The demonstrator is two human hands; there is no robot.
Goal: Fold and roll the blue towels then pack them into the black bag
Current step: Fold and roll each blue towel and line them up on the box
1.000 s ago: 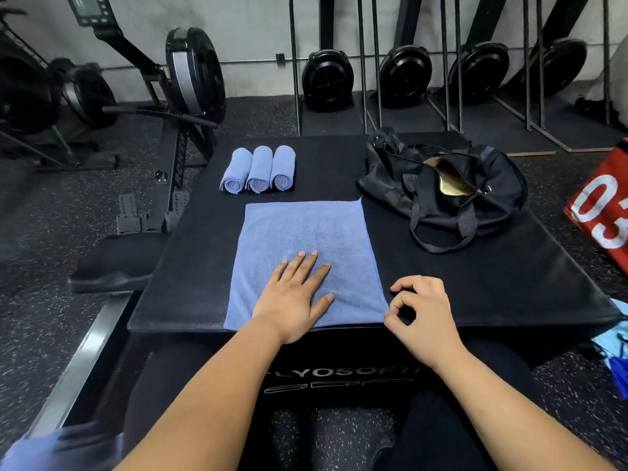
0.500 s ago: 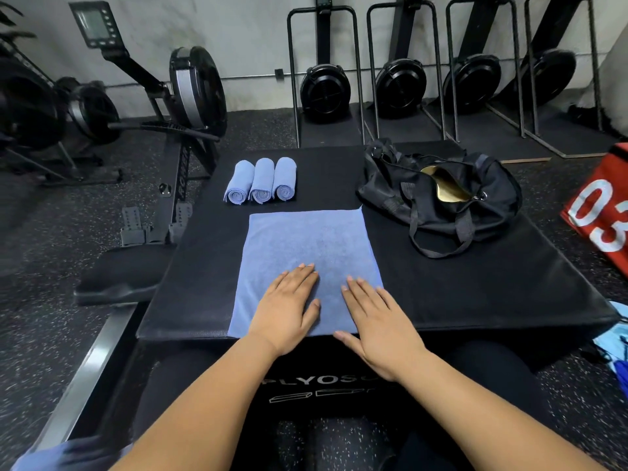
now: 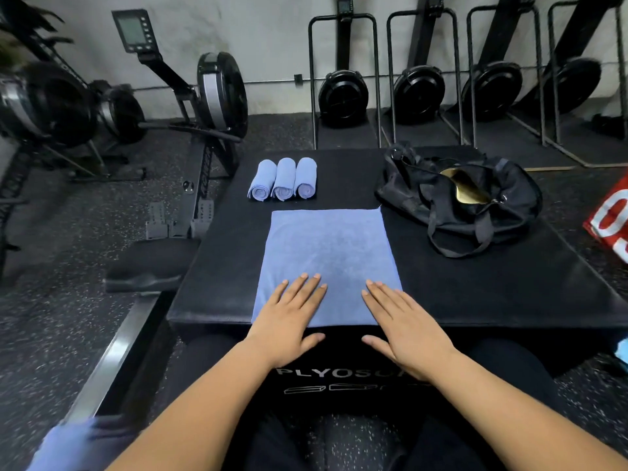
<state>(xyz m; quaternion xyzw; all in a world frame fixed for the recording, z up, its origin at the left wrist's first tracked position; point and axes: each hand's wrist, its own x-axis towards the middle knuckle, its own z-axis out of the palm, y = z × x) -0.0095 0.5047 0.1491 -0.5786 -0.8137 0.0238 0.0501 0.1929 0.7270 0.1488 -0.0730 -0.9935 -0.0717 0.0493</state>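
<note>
Rowers (image 3: pixel 343 93) stand stored on end along the far wall, their upper ends cut off by the top of the frame. Another rower (image 3: pixel 217 93) is set out on the floor at far left, its rail running down the left side of the black padded box (image 3: pixel 492 294) that fills the middle of the scene. White lettering (image 3: pixel 326 372) on the box's near face is covered at its right end by the person's right forearm, so the word cannot be read whole. A red sign (image 3: pixel 610 222) with a white numeral is cut off at the right edge, and a blue cloth (image 3: pixel 64 443) in the near left corner is too blurred to make out. The black bag (image 3: pixel 458 212) sits on the far right of the box with its zip open; a gold lining (image 3: pixel 467 192) shows in the mouth, and nothing more of the inside can be seen. A flat blue towel (image 3: pixel 326 246) lies spread at the box's near middle, its near edge at the box's edge. Just beyond its far left corner three rolled towels (image 3: pixel 283 180) lie side by side, touching. The left hand (image 3: pixel 289 317) and right hand (image 3: pixel 407 324) lie palm down on the towel's near part, fingers straight, thumbs splayed past the box edge, grasping nothing.
</note>
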